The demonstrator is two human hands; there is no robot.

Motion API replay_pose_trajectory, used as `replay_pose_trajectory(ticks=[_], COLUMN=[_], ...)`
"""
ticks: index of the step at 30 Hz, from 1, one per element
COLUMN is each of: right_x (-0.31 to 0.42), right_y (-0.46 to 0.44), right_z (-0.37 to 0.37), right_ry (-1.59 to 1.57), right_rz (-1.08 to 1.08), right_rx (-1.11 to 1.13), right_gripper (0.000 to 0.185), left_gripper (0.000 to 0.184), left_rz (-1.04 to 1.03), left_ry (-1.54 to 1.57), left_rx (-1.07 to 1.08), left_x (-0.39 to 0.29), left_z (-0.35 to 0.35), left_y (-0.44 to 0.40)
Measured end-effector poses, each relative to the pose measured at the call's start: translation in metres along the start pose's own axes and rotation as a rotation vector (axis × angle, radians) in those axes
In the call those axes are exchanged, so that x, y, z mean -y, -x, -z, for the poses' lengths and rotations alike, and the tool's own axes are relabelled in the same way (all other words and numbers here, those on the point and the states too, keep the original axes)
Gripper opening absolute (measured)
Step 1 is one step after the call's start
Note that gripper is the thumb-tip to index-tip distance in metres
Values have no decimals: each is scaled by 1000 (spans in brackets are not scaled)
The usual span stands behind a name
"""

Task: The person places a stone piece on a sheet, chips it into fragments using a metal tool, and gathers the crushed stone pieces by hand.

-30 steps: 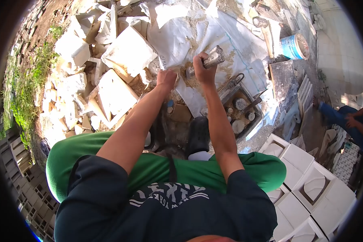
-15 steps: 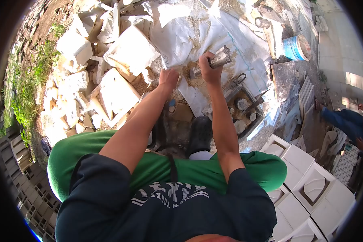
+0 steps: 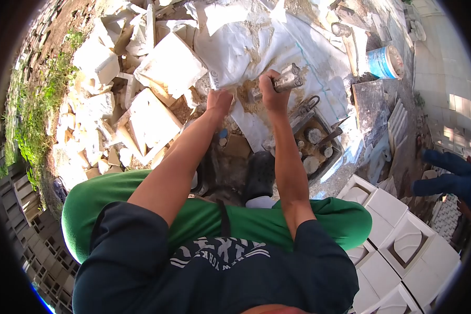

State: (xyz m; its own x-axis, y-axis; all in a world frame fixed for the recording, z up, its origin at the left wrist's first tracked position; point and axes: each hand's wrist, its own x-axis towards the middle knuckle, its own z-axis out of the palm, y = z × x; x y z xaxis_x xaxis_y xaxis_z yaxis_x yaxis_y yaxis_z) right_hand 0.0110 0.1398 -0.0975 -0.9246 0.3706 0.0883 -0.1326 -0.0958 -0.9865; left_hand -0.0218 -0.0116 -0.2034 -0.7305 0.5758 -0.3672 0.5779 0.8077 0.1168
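Observation:
My right hand (image 3: 273,91) is wrapped round a thick grey cylindrical tool (image 3: 289,78), caked with a rough crust. Its thick end sticks out to the right of my fist, and I cannot tell its exact kind. My left hand (image 3: 220,102) is closed in a fist to the left of it, by the edge of the white sheet (image 3: 235,60). What my left fingers hold, if anything, is hidden. Sandy powder (image 3: 248,104) lies on the sheet between both hands.
Broken white blocks (image 3: 170,65) are heaped on the left. A tray (image 3: 324,165) of tools and small containers sits right of my feet. Further right are a blue bucket (image 3: 384,62), a board (image 3: 371,107) and white moulded blocks (image 3: 397,240). Another person's legs (image 3: 447,172) show at the far right.
My right hand and its tool have shifted very slightly, the tool's end tipping down a little. My left hand stays put. The other person's legs at the right have moved.

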Motion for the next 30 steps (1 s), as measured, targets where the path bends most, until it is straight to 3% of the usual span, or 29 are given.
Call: replay_pose_trajectory(ticks=[5, 9, 10, 14, 17, 22, 26, 28, 30], right_x=[73, 2, -16, -1, 36, 70, 2, 10, 11], right_y=[8, 1, 2, 8, -1, -2, 3, 7, 9], right_z=[-2, -4, -9, -4, 1, 15, 28, 30, 36], right_ry=[-148, -52, -38, -22, -98, -121, -44, -28, -90], right_rz=[85, 27, 108, 56, 53, -36, 18, -11, 13], right_rx=[18, 4, -28, -18, -21, -123, -246, -241, -267], right_gripper=[24, 26, 27, 26, 25, 26, 29, 29, 29], left_gripper=[8, 9, 11, 15, 18, 15, 20, 26, 29], left_rz=[41, 2, 11, -12, 12, -30, -12, -23, 4], left_ry=[3, 6, 1, 33, -29, 44, 39, 51, -7], left_rx=[12, 76, 79, 104, -4, 65, 68, 101, -8], left_x=[-1, 0, -2, -2, -1, 2, 0, 0, -1], left_z=[4, 13, 12, 8, 2, 2, 6, 10, 8], left_y=[2, -2, -1, 0, -3, -5, 0, -1, 1])
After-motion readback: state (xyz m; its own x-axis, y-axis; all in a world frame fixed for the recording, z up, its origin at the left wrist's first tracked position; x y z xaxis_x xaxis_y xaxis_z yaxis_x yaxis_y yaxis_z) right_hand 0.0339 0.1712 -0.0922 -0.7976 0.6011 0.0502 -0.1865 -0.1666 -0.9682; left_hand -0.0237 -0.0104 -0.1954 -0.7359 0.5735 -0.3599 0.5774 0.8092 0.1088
